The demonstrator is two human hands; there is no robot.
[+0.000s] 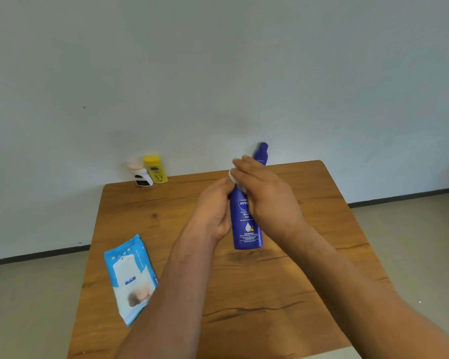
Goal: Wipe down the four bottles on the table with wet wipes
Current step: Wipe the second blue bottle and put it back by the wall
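A tall dark-blue plastic lotion bottle (247,224) with white lettering stands roughly upright at the middle of the brown wooden table (283,286); whether its base touches the wood or hangs just above it I cannot tell. The left hand (214,207) grips this bottle from its left side, fingers curled round the body about halfway up. The right hand (266,196) comes in from the bottle's right, its fingers folded over a crumpled white wet wipe (233,176) and pressing it against the bottle's top (the cap is hidden under wipe and fingers).

Just behind the lotion bottle, partly covered by the right hand, a second slim dark-blue bottle (261,152) stands at the table's far edge. Well to the lotion bottle's left and further back, a squat yellow plastic bottle (155,170) and a white bottle with a pale pink cap (140,174) stand side by side, touching or nearly so. To the lotion bottle's left and nearer the person, a flat blue-and-white soft pack of wipes (130,278) lies at the table's left edge.
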